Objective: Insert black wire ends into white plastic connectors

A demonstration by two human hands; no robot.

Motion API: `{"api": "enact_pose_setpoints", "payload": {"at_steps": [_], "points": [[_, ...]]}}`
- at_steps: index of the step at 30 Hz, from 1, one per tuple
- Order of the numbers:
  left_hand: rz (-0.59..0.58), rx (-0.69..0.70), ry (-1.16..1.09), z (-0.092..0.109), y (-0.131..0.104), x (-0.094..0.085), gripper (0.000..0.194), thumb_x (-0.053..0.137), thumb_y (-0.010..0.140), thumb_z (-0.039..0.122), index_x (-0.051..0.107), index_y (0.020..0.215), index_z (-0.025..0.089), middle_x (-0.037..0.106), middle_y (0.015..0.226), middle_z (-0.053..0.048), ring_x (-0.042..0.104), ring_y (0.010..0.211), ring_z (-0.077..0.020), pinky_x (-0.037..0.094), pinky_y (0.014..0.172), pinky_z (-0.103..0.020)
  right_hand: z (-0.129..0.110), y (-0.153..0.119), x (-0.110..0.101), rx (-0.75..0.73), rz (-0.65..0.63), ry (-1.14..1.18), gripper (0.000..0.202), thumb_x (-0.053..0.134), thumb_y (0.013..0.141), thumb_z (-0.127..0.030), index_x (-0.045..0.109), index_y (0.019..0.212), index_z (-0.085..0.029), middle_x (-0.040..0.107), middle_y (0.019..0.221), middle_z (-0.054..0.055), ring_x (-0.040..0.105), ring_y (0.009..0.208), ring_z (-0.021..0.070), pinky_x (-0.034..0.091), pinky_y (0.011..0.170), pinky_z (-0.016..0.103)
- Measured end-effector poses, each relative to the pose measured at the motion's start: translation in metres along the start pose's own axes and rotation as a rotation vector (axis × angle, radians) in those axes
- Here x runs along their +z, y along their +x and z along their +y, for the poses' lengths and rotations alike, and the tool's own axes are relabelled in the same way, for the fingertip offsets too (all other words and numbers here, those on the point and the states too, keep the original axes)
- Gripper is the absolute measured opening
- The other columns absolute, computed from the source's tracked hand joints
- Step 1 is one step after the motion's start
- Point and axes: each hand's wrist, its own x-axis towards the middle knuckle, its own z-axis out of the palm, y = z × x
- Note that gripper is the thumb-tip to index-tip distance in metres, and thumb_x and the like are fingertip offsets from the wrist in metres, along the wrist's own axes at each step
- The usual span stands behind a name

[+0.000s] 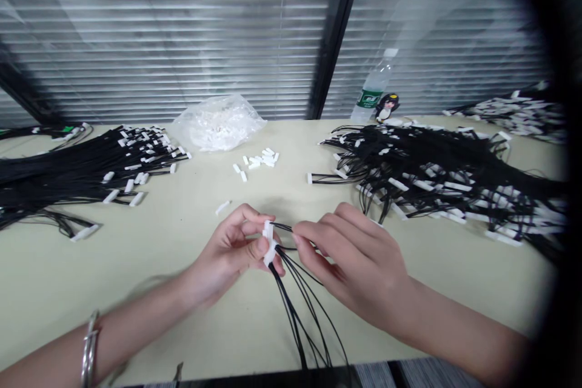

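Note:
A white connector is pinched between the thumb and fingers of my left hand, above the middle of the table. Several thin black wires run out of it and hang down toward the table's front edge. To the right of the connector, my right hand has its thumb and index finger closed on black wires that lead to the connector's upper part. The fingertips of my right hand are a little apart from the connector.
Black cable bundles with white connectors lie left and right on the table. Behind are a clear bag of white parts, small loose white connectors, a bottle and a penguin figure. One white piece lies nearer.

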Motion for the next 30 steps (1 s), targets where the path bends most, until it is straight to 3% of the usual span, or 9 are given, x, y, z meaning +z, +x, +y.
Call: {"api": "enact_pose_setpoints", "payload": {"at_steps": [13,25,28,30], "points": [[0.041,0.046,0.064,-0.004,0.000,0.000,0.018,0.062,0.077,0.015,0.060,0.094,0.021,0.064,0.080,0.000,0.064,0.063,-0.0138,0.049,0.061,-0.027,0.002,0.001,0.002,-0.063,-0.052,-0.026,0.002,0.053,0.082,-0.016,0.055,0.083,-0.015,0.053,0.062,0.000,0.038,0.058,0.0119,0.034,0.057,0.029],[0.039,0.046,0.054,-0.004,-0.002,0.003,0.017,0.060,0.078,0.012,0.060,0.094,0.019,0.067,0.083,-0.001,0.064,0.065,-0.0137,0.048,0.065,-0.029,0.006,-0.004,0.012,-0.071,-0.001,0.049,0.005,0.057,0.078,-0.011,0.056,0.083,-0.012,0.055,0.064,0.001,0.039,0.059,0.0118,0.038,0.054,0.029],[0.030,0.034,0.074,-0.002,-0.002,0.003,0.016,0.060,0.079,0.014,0.056,0.094,0.020,0.066,0.083,-0.001,0.064,0.065,-0.0151,0.049,0.064,-0.030,0.008,-0.003,0.012,-0.042,0.011,0.032,0.014,0.059,0.076,-0.010,0.058,0.090,-0.013,0.059,0.072,0.003,0.047,0.067,0.0134,0.043,0.062,0.031],[0.023,0.033,0.079,-0.001,-0.001,0.003,0.016,0.059,0.080,0.016,0.054,0.094,0.021,0.064,0.080,0.000,0.064,0.065,-0.0154,0.049,0.062,-0.030,0.006,-0.003,0.007,-0.033,0.088,0.020,0.023,0.061,0.074,-0.010,0.057,0.097,-0.013,0.060,0.086,0.007,0.053,0.082,0.0167,0.047,0.072,0.033]]}}
